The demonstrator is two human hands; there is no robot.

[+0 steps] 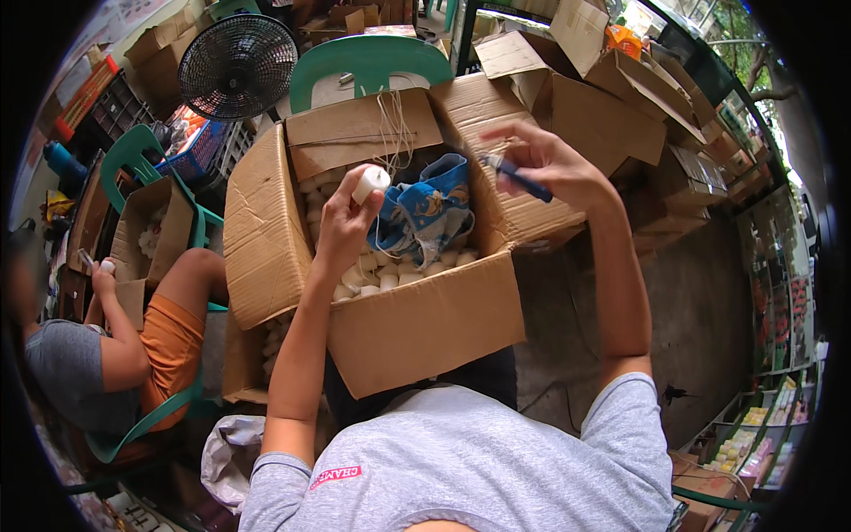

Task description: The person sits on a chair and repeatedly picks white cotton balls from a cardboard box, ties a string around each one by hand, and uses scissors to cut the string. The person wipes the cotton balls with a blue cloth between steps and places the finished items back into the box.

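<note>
My left hand (344,220) grips a short white candle (371,183) above the open cardboard box (425,324), its flat top facing up with what looks like a small wick. To the right, over the box's flap, my right hand (558,168) has its fingers around a small tool with a dark blue handle (526,180); its exact kind is blurred. Many similar white candles (390,277) fill the box below. A crumpled blue patterned cloth (424,208) lies on them. Loose pale strings (396,129) hang over the box's far flap.
Across from me stands a green plastic chair (370,62), with a black fan (238,66) to its left. Stacked cardboard boxes (603,115) crowd the far right. At left, a seated person (97,355) holds a small white object beside another open box (155,230).
</note>
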